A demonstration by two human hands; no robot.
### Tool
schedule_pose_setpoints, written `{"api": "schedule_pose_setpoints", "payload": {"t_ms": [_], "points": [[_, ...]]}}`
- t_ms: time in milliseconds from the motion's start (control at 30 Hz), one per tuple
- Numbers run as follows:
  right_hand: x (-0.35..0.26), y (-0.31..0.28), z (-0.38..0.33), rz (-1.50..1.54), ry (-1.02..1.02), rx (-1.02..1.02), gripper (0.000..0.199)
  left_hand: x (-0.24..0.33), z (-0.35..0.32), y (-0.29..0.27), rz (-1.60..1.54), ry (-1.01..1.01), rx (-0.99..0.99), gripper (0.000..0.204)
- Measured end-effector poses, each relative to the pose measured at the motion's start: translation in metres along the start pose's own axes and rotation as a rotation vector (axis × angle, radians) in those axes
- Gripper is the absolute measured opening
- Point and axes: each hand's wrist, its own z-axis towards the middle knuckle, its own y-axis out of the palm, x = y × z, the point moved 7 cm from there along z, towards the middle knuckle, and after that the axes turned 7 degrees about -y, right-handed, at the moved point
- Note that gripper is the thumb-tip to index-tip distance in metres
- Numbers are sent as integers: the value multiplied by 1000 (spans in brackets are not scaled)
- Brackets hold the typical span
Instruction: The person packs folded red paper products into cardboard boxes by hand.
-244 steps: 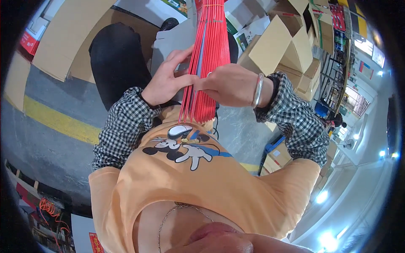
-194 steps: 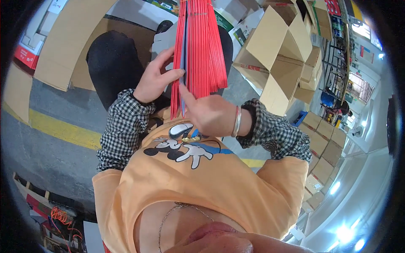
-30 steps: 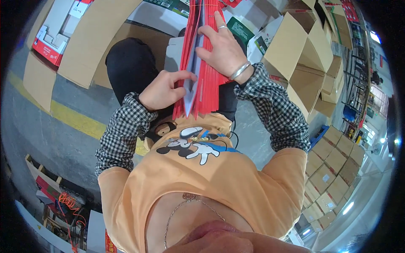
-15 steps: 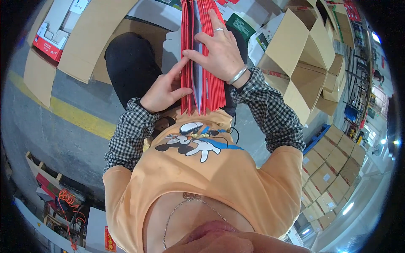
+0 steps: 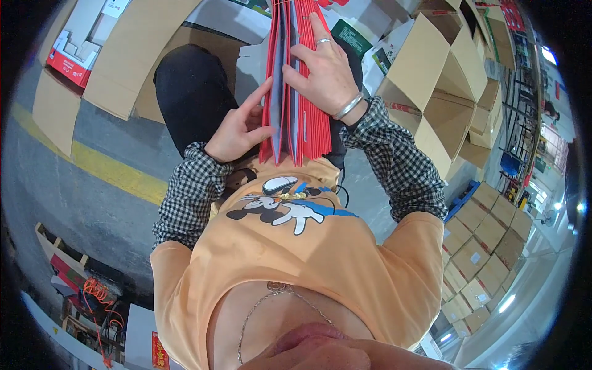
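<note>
A stack of flat red folded paper pieces (image 5: 314, 132) stands edge-up across my lap, with pale inner faces showing in the gaps on its left side. My left hand (image 5: 237, 132) grips the leftmost pieces, its index finger along the outer side and its thumb over the near edges; its other fingers are partly hidden. From the right, my right hand (image 5: 324, 74) lies over the top edges. Its thumb and index finger hook into the gap between pieces, while another finger reaches toward the far end. A thin band (image 5: 290, 2) crosses the stack's far end.
Open cardboard boxes (image 5: 425, 68) stand to the right. At the upper left is a red and white carton (image 5: 71, 58) beside a cardboard flap (image 5: 126, 61). A dark green box (image 5: 350, 38) lies beyond my knee. Stacked cartons (image 5: 475, 256) and a coiled orange hose (image 5: 98, 296) are farther off.
The gaps between the left pieces have widened, with more pale inner face showing. My right thumb has moved right, away from my left index finger, and the left pieces lean outward.
</note>
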Motion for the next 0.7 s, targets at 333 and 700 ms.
{"api": "schedule_pose_setpoints", "payload": {"t_ms": [333, 700], "points": [[0, 1, 2, 17, -3, 8, 33, -17, -8, -9, -152, -52, 123, 88], [-1, -2, 1, 21, -40, 21, 35, -46, 6, 4, 137, -78, 124, 76]]}}
